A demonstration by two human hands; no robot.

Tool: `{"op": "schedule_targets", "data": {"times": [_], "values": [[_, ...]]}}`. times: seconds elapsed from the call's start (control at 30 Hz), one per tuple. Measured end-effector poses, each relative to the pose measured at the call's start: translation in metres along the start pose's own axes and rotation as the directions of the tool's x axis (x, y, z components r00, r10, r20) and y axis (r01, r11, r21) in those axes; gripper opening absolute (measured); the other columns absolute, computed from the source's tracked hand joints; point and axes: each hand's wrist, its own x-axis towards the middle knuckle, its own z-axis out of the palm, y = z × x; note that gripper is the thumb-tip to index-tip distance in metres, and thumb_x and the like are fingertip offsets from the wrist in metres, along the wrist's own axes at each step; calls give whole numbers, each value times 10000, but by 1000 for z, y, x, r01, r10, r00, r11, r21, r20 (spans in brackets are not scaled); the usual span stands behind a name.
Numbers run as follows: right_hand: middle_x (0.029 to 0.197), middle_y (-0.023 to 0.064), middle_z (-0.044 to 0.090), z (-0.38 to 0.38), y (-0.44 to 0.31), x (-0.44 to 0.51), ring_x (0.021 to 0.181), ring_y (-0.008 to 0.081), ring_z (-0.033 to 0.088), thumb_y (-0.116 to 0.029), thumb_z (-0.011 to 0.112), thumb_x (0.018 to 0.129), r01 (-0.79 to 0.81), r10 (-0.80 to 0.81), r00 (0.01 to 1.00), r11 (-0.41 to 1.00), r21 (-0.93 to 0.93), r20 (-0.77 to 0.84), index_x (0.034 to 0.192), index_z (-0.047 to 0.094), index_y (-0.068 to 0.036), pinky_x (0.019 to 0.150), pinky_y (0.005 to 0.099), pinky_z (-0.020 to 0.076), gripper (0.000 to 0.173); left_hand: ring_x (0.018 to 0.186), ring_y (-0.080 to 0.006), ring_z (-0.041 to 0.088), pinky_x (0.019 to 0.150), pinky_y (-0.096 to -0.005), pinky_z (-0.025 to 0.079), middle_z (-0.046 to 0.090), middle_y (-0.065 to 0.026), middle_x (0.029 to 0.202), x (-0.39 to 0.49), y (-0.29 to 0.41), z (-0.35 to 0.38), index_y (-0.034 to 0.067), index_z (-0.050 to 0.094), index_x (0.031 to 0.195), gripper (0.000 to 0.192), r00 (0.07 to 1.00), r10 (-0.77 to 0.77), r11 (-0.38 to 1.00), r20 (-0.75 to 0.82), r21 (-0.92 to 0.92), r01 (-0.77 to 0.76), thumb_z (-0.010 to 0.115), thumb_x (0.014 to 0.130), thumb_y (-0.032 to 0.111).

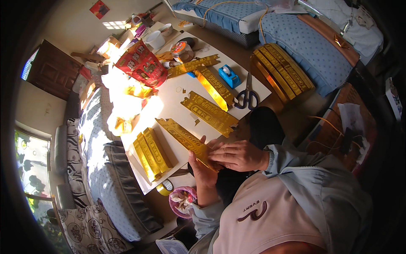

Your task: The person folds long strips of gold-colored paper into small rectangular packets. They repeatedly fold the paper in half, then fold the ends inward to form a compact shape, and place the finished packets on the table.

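A long gold foil paper piece (182, 135), embossed with characters and digits, is held slanting over the table's near edge. My left hand (203, 171) grips its near end from the side, thumb along the edge. The fingers of my right hand (238, 155) lie together against that same end, partly hiding it. A flat gold foil sheet (209, 113) with notched ends lies just beyond. To the left, several folded gold foil pieces (152, 154) stand side by side on the white table (171, 98).
Scissors (247, 95) and a blue tape dispenser (229, 76) lie at the table's right. Beyond are a red packet (142, 65) and a lidded jar (181, 51). More gold pieces (284, 71) are stacked off the right edge. Below the near edge sit a tape roll (165, 187) and pink bin (182, 201).
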Motion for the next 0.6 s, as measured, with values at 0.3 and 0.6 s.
{"op": "schedule_targets", "data": {"times": [0.3, 0.6], "values": [[1242, 52, 723, -14, -1, 0, 1124, 249, 684, -357, 768, 907, -50, 48, 999, 988, 144, 18, 1297, 695, -98, 975, 401, 541, 473, 1206, -331, 628, 1002, -440, 539, 624, -224, 1314, -7, 0, 8, 9, 485, 1467, 867, 997, -54, 998, -63, -17, 53, 480, 966, 716], [1448, 102, 604, -13, 3, -7, 1327, 312, 571, -373, 750, 928, -119, 73, 983, 953, 278, 169, 1385, 646, -94, 1102, 445, 484, 546, 1151, -327, 650, 941, -432, 557, 629, -207, 1311, -12, -1, 6, 12, 456, 1475, 848, 998, -59, 997, -32, -45, 57, 475, 975, 696]]}}
